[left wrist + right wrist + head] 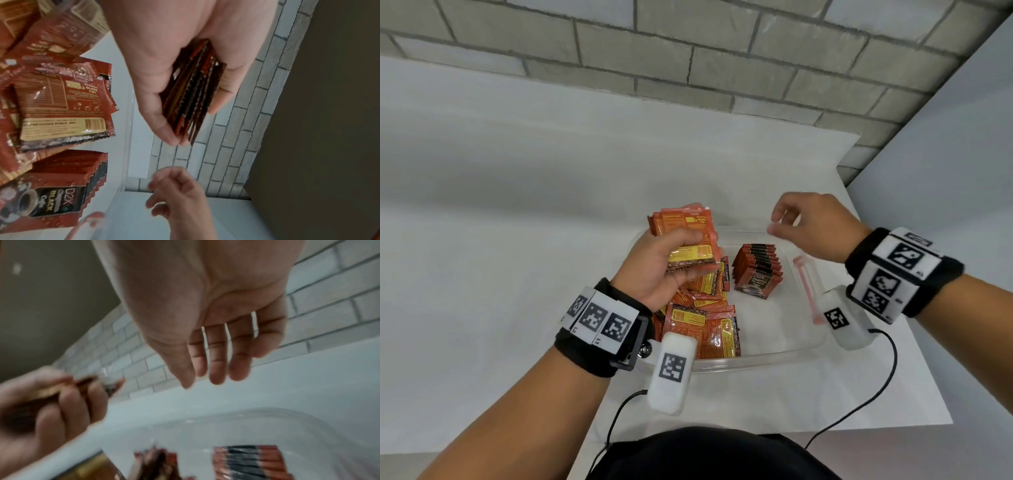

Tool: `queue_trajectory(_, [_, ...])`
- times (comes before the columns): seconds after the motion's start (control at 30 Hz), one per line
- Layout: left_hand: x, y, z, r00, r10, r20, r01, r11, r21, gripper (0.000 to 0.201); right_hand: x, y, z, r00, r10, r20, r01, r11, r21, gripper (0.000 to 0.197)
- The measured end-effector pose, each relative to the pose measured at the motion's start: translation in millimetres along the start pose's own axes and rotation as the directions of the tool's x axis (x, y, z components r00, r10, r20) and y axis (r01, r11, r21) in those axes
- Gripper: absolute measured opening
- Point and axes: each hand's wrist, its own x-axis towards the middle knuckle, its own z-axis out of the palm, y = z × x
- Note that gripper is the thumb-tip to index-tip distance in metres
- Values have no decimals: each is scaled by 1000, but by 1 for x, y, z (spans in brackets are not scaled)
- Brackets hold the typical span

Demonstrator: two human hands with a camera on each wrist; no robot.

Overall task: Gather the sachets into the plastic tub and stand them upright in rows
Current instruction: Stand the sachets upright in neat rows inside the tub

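Left hand (654,270) clamps a stack of light, slippery orange-red foil sachets (685,236) by the faces; right hand (815,226) loose, empty

The left hand (185,53) grips a stack of sachets (193,97) edge-on, thumb on one face and fingers (228,84) on the other. The right hand (179,194) hangs below it, fingers loosely curled, holding nothing. Inside the clear plastic tub (128,138), a row of sachets (72,186) marked "D2X BLACK Coffee" stands upright beside a loose pile of sachets (57,97). A brick wall (236,138) lies behind.
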Motion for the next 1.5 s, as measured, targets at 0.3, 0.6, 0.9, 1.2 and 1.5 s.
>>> queue_trajectory(0.3, [3, -14, 19, 986, -131, 99, 118, 984, 133, 53, -37, -26, 18, 996, -85, 34, 39, 725, 688, 30])
queue_trajectory(0.6, [0, -20, 23, 980, -188, 64, 179, 976, 123, 47, -41, -13, 21, 993, -37, -108, 109, 600, 793, 23])
queue_trajectory(0.9, [4, -18, 25, 990, -130, -50, 124, 986, -108, 32, -54, -3, 26, 965, -192, -180, 262, 769, 583, 32])
queue_trajectory(1.2, [6, -21, 24, 994, 35, -105, -40, 998, -41, 22, -55, -11, 25, 915, 125, 385, -404, 251, 879, 16])
queue_trajectory(1.5, [5, -19, 21, 1000, -14, 2, 13, 996, 85, 52, -46, -16, 27, 960, 153, 232, -257, 170, 951, 6])
